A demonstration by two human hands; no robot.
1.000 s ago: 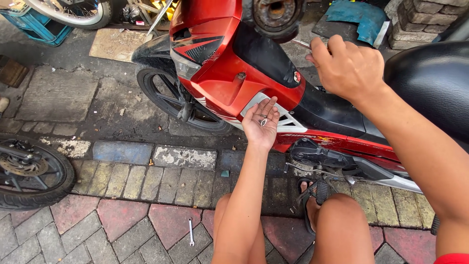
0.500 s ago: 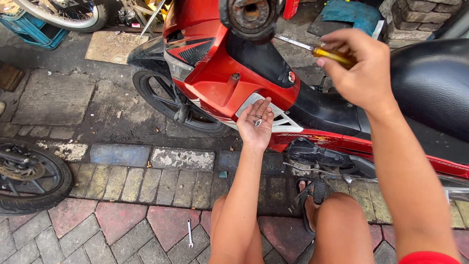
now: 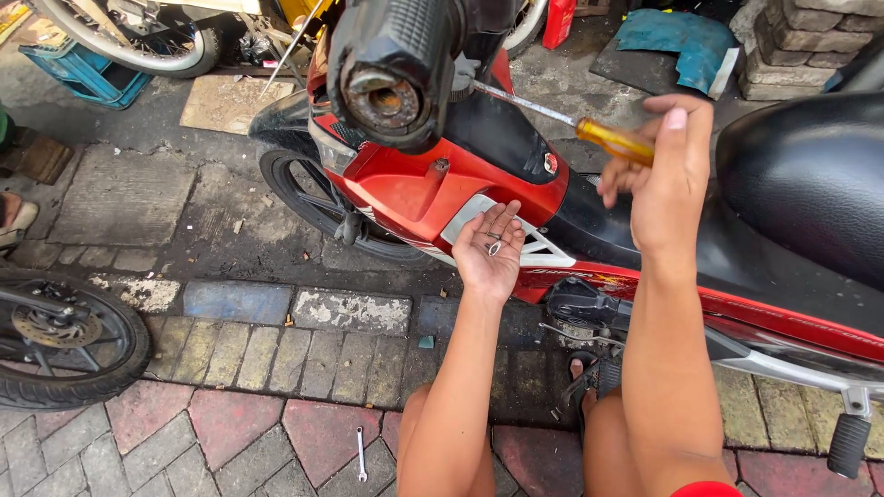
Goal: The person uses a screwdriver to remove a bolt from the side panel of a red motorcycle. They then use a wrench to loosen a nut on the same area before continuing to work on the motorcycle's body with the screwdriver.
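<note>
Since half a second ago the right hand (image 3: 665, 175) has kept its closed grip on the yellow-handled screwdriver (image 3: 615, 141), whose shaft now points left toward the handlebar grip (image 3: 391, 69), which looms much larger and nearer the camera. The left hand (image 3: 490, 250) stays open, palm up, beside the red scooter (image 3: 414, 189), small screws (image 3: 494, 247) still resting in its palm.

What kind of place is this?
Probably an outdoor roadside motorcycle repair spot. A red motorcycle stands on brick paving, a loose wheel and a small wrench lie nearby, and the right hand holds a yellow-handled screwdriver.
</note>
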